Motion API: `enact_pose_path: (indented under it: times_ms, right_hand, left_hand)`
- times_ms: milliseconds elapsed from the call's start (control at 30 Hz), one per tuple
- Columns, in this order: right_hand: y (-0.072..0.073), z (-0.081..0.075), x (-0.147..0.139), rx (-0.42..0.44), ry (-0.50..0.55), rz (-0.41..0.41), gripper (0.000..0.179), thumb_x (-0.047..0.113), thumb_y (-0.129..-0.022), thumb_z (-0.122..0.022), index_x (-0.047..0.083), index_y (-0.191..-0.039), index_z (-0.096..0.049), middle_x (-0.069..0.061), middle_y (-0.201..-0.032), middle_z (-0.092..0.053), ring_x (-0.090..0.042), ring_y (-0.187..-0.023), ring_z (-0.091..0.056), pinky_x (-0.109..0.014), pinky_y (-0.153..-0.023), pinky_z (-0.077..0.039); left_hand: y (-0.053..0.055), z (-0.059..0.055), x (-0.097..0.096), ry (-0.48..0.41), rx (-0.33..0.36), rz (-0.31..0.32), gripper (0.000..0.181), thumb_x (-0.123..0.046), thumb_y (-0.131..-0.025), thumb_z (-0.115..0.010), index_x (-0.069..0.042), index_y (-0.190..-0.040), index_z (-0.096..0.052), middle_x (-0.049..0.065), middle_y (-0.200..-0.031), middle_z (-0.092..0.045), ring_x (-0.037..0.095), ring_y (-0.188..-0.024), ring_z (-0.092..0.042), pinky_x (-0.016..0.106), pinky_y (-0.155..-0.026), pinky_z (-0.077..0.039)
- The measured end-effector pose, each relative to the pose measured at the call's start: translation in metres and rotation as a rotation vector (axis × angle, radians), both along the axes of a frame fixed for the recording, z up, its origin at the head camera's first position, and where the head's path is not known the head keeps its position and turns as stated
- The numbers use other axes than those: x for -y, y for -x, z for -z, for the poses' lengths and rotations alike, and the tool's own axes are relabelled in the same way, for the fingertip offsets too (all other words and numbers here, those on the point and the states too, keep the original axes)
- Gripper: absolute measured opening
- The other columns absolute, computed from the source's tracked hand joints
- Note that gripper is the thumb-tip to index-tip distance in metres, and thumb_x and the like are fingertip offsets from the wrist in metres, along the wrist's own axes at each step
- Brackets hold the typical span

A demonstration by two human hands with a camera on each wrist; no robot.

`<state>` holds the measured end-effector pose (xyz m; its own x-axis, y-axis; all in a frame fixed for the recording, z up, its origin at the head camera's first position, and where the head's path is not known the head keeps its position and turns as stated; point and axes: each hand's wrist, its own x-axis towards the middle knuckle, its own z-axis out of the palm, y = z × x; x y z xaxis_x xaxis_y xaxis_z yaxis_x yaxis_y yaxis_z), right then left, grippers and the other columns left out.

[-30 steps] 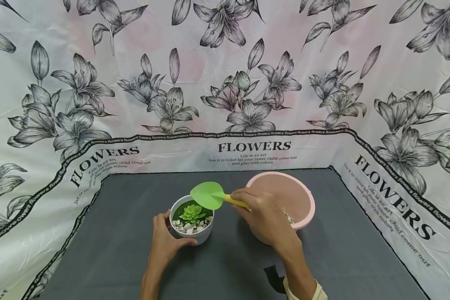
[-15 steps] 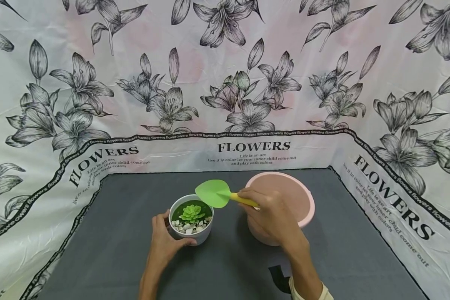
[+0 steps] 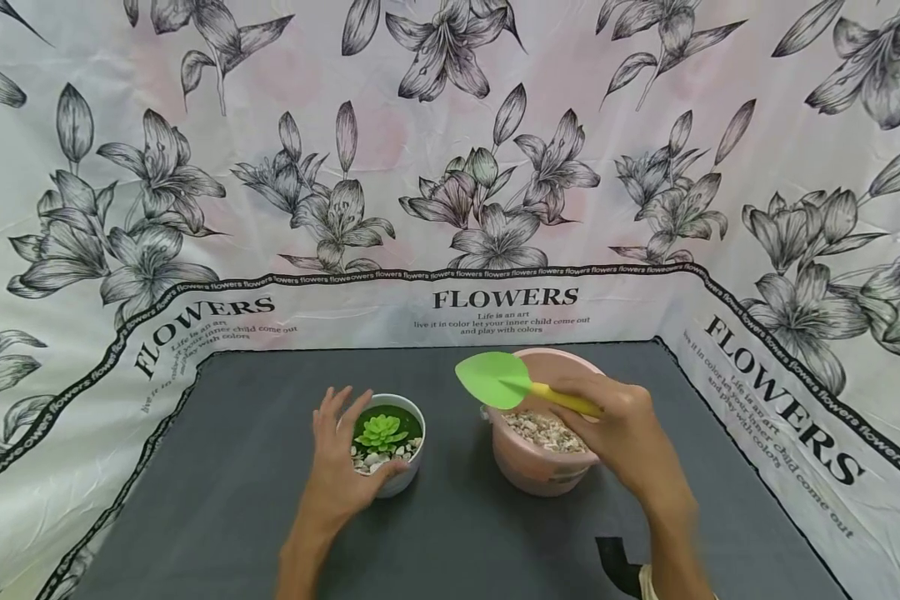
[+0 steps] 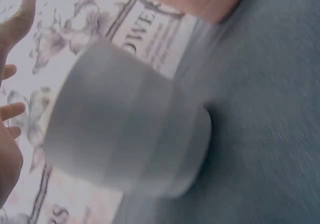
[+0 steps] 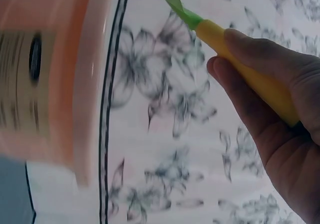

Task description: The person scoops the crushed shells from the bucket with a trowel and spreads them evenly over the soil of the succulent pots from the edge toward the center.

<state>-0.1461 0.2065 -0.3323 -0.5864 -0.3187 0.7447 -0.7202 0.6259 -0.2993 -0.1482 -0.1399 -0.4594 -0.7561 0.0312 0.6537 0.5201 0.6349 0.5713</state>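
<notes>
A small white pot (image 3: 411,477) holds a green succulent (image 3: 382,433) and pale stones (image 3: 381,460). My left hand (image 3: 337,475) is beside it, fingers spread and raised over the left rim, thumb near the front. In the left wrist view, the fingers (image 4: 11,111) are stretched out, apart from the blurred pot (image 4: 125,124). My right hand (image 3: 633,433) grips the yellow handle of a toy trowel (image 3: 495,381), its green blade above the left rim of a pink bucket (image 3: 528,475). Thumb and fingers pinch the handle (image 5: 240,66) in the right wrist view. Small pebbles (image 3: 546,430) lie in the bucket.
Grey cloth (image 3: 255,467) covers the table. Behind and at both sides hangs a white floral curtain (image 3: 510,208) with printed lettering. A black strap-like shape (image 3: 615,562) shows by the right forearm. The bucket's label (image 5: 25,84) appears in the right wrist view.
The right hand has carried the trowel rightward from the pot's rim to over the bucket, uncovering the pebbles. The left hand has let go of the pot and lifted its fingers.
</notes>
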Motion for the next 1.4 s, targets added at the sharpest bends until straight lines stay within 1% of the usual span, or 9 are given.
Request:
enact_pose_path:
  times_ms: [100, 267, 367, 500, 600, 733, 900, 1000, 1400]
  right_hand:
    - [-0.002, 0.001, -0.019, -0.02, -0.035, 0.066, 0.037, -0.008, -0.068, -0.093, 0.006, -0.1, -0.082, -0.004, -0.093, -0.081, -0.02, -0.08, -0.077, -0.003, -0.08, -0.052]
    - [-0.002, 0.004, -0.043, -0.021, -0.075, 0.138, 0.036, -0.009, -0.064, -0.093, 0.006, -0.095, -0.081, -0.003, -0.089, -0.081, -0.02, -0.074, -0.075, -0.004, -0.074, -0.053]
    - [0.0, 0.01, -0.051, 0.031, -0.104, 0.174, 0.033, -0.006, -0.066, -0.094, 0.006, -0.094, -0.082, -0.003, -0.088, -0.08, -0.021, -0.073, -0.075, -0.008, -0.07, -0.054]
    - [0.006, 0.017, -0.053, 0.121, -0.178, 0.242, 0.029, -0.005, -0.069, -0.092, 0.005, -0.095, -0.082, -0.005, -0.089, -0.08, -0.024, -0.075, -0.075, -0.028, -0.067, -0.06]
    - [0.01, 0.022, -0.048, 0.171, -0.25, 0.299, 0.027, -0.009, -0.071, -0.088, 0.002, -0.095, -0.081, -0.008, -0.09, -0.079, -0.028, -0.078, -0.075, -0.044, -0.069, -0.062]
    - [0.016, 0.029, -0.038, 0.187, -0.361, 0.368, 0.026, -0.017, -0.071, -0.081, 0.003, -0.087, -0.078, -0.009, -0.084, -0.075, -0.032, -0.075, -0.072, -0.045, -0.064, -0.059]
    - [0.023, 0.034, -0.027, 0.2, -0.445, 0.445, 0.035, -0.026, -0.07, -0.069, 0.008, -0.07, -0.063, -0.008, -0.07, -0.063, -0.029, -0.063, -0.06, -0.039, -0.053, -0.047]
    - [0.023, 0.04, -0.022, 0.209, -0.471, 0.469, 0.035, -0.023, -0.07, -0.073, 0.009, -0.067, -0.058, -0.009, -0.066, -0.059, -0.029, -0.061, -0.057, -0.041, -0.052, -0.045]
    - [0.039, 0.049, -0.018, 0.312, -0.437, 0.437, 0.044, -0.024, -0.072, -0.07, 0.012, -0.059, -0.049, -0.004, -0.06, -0.05, -0.018, -0.056, -0.041, -0.031, -0.05, -0.037]
  left_hand:
    - [0.004, -0.009, -0.015, -0.001, -0.031, 0.052, 0.099, -0.081, -0.083, -0.059, -0.015, -0.156, -0.049, 0.027, -0.161, -0.039, 0.055, -0.156, -0.022, 0.084, -0.118, -0.01]
    - [0.009, -0.02, -0.043, 0.0, -0.002, 0.126, 0.095, -0.077, -0.086, -0.06, -0.016, -0.157, -0.047, 0.019, -0.166, -0.038, 0.048, -0.159, -0.023, 0.077, -0.123, -0.018]
    - [0.012, -0.025, -0.061, 0.022, 0.066, 0.171, 0.091, -0.069, -0.087, -0.068, -0.019, -0.159, -0.045, 0.015, -0.168, -0.036, 0.043, -0.161, -0.023, 0.068, -0.126, -0.026]
    - [0.014, -0.028, -0.085, 0.027, 0.188, 0.24, 0.086, -0.048, -0.089, -0.081, -0.019, -0.161, -0.043, 0.013, -0.171, -0.033, 0.039, -0.162, -0.024, 0.062, -0.123, -0.038]
    - [0.016, -0.03, -0.103, 0.023, 0.268, 0.285, 0.084, -0.043, -0.092, -0.08, -0.017, -0.161, -0.041, 0.013, -0.173, -0.029, 0.038, -0.161, -0.028, 0.061, -0.12, -0.041]
    - [0.022, -0.028, -0.119, 0.064, 0.332, 0.323, 0.087, -0.05, -0.095, -0.074, -0.013, -0.164, -0.035, 0.018, -0.174, -0.024, 0.042, -0.159, -0.031, 0.06, -0.119, -0.044]
    - [0.026, -0.024, -0.133, 0.115, 0.377, 0.353, 0.096, -0.053, -0.095, -0.073, -0.008, -0.166, -0.027, 0.021, -0.175, -0.014, 0.042, -0.159, -0.031, 0.056, -0.119, -0.045]
    - [0.023, -0.017, -0.135, 0.13, 0.384, 0.35, 0.095, -0.052, -0.095, -0.072, -0.006, -0.165, -0.028, 0.02, -0.176, -0.012, 0.04, -0.157, -0.035, 0.053, -0.118, -0.047]
    - [0.024, -0.019, -0.135, 0.14, 0.361, 0.313, 0.088, -0.05, -0.095, -0.073, -0.005, -0.162, -0.037, 0.017, -0.176, -0.014, 0.033, -0.158, -0.035, 0.049, -0.119, -0.047]
